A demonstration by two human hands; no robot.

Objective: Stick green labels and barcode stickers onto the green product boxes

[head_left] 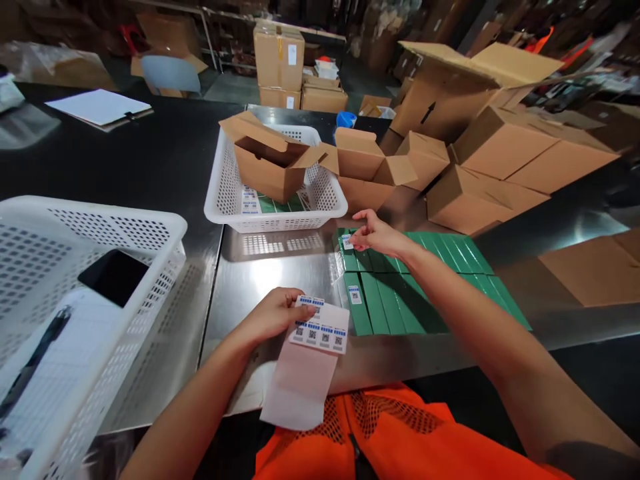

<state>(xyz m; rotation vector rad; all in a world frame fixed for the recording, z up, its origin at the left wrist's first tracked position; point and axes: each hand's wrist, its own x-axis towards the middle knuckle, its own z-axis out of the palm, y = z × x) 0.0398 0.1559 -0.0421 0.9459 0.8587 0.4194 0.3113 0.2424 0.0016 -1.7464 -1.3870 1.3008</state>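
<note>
Nearest, the left hand (273,313) pinches a label sheet (320,330) at the table (260,273) edge; several QR labels remain on the sheet, its lower part already stripped bare. Beyond it, the right hand (375,233) presses a label (347,241) onto a far-row box of the green boxes (425,287), fingertips closed on it. One near-row box carries a label; the others in view show none, so most work appears outstanding. Farther off, a white basket (275,213) holds labelled green boxes.

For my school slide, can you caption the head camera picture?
Right hand presses a label onto green boxes while left hand holds the sticker sheet.
</note>
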